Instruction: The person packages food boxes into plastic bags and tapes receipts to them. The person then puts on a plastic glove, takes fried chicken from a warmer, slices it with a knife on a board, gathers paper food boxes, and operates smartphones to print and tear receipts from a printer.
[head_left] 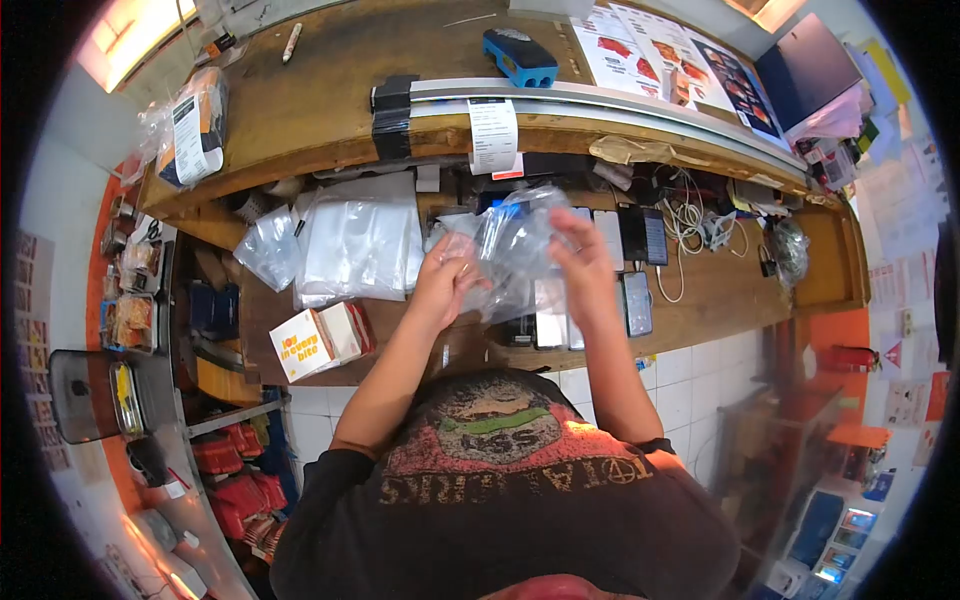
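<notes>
Both hands are raised above the wooden counter (330, 95) and share one clear plastic bag (515, 240): the left hand (445, 280) pinches its lower left edge with fingers curled shut on the film, and the right hand (583, 262) grips its right side, thumb and fingers closed on it, so the bag hangs crumpled between them over the lower shelf. Far left on the counter top lies a sealed packet with a white label (190, 130). On the shelf below, left of the hands, sits a stack of clear bags (355, 240), and nearer, a white and orange carton (305, 345) lies beside a second small box. Under the hands a row of phones (550, 325) lies flat. Farther back, a blue device (520, 57) rests on the counter near a hanging paper receipt (493, 135). To the right, white cables (685, 225) tangle on the shelf, with printed leaflets (665, 50) above them.
</notes>
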